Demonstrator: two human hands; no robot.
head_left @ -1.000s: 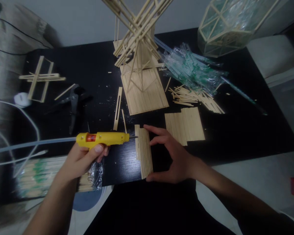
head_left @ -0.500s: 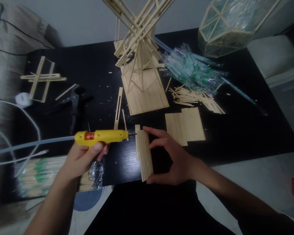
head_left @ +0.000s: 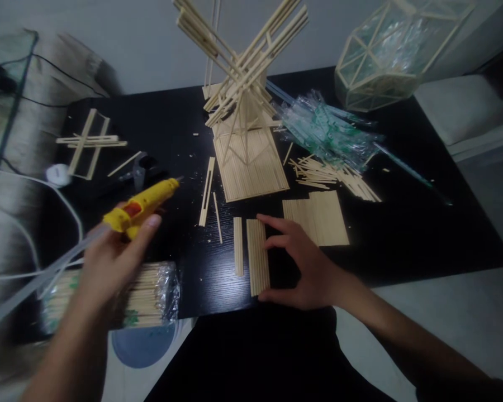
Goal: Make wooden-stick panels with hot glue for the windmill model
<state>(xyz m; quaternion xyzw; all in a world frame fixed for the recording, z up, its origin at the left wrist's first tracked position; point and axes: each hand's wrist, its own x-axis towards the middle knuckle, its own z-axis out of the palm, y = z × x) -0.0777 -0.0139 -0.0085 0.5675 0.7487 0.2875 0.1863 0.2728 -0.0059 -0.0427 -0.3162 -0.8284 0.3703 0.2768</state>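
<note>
Black tabletop (head_left: pixel 385 245) beneath, left hand (head_left: pixel 119 254) curled round a glue gun (head_left: pixel 145 204), right hand (head_left: pixel 305 268) half-open, pinching a stick panel (head_left: pixel 259 257).

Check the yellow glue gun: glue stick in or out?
In. The translucent glue stick runs into the rear of the yellow glue gun, held in the left hand.

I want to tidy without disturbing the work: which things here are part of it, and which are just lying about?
Seemingly in use:
yellow glue gun, in the left hand
small ribbed wooden panel, in the right hand
narrow pale wooden strip beside it

Seemingly just lying about:
crumpled clear-and-green plastic wrappers
faceted clear box with wooden edging
</note>
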